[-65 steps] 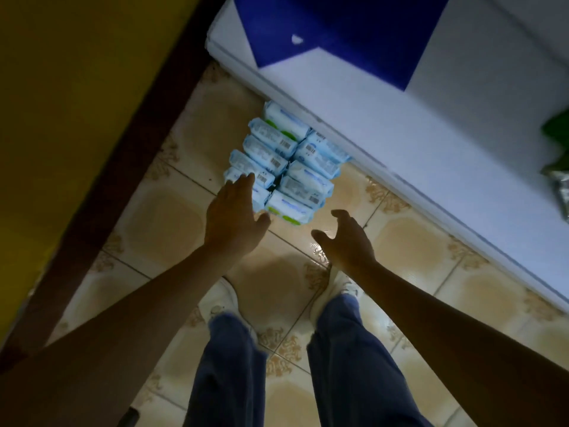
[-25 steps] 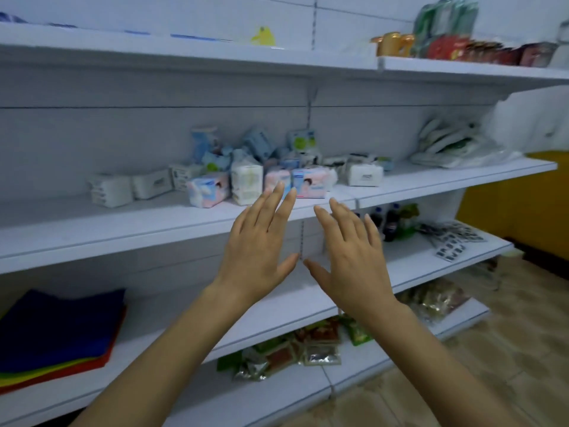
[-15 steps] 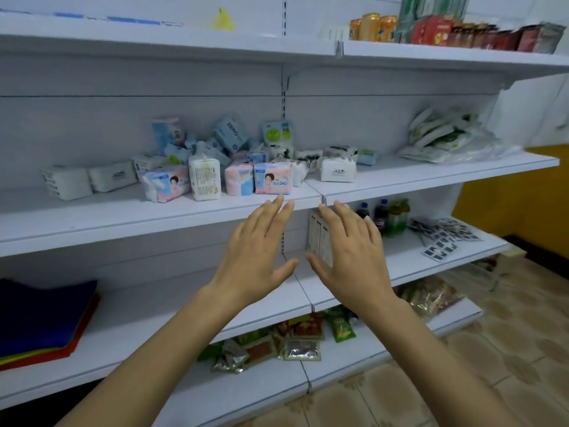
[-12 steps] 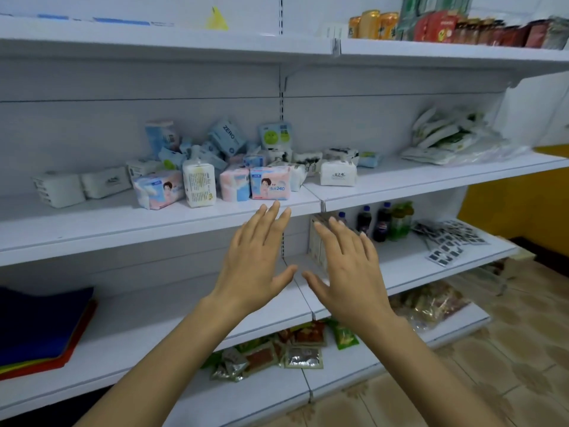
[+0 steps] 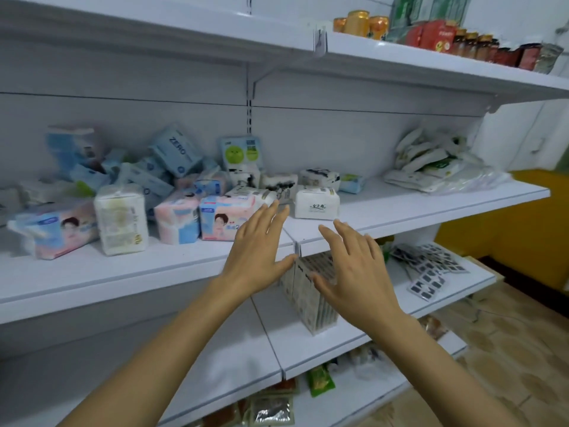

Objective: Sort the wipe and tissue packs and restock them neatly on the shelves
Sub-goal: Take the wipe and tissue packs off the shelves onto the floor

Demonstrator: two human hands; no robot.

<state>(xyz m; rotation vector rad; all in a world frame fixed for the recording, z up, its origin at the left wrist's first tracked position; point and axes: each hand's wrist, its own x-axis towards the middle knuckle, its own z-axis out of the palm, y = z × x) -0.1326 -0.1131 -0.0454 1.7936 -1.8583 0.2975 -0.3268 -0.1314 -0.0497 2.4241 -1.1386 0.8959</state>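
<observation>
A jumbled heap of wipe and tissue packs (image 5: 172, 180) lies on the middle shelf (image 5: 123, 272). In its front row stand a pink-and-blue pack with a face print (image 5: 226, 221), a white upright pack (image 5: 120, 218) and another face-print pack (image 5: 52, 231). A white tissue pack (image 5: 317, 203) sits just right of the shelf joint. My left hand (image 5: 258, 251) hovers with straight fingers in front of the pink-and-blue pack, holding nothing. My right hand (image 5: 354, 266) is spread beside it, below the white tissue pack, also holding nothing.
White pouches in clear wrap (image 5: 437, 164) lie at the middle shelf's right end. Cans and jars (image 5: 446, 35) line the top shelf. A clear box of upright packets (image 5: 311, 291) and dark sachets (image 5: 428, 272) sit on the shelf below. Snack bags (image 5: 271, 408) lie lowest.
The view rose from wipe packs on the floor to the shelves. Since then I have drawn closer to the middle shelf, and both spread hands have lifted toward its front edge.
</observation>
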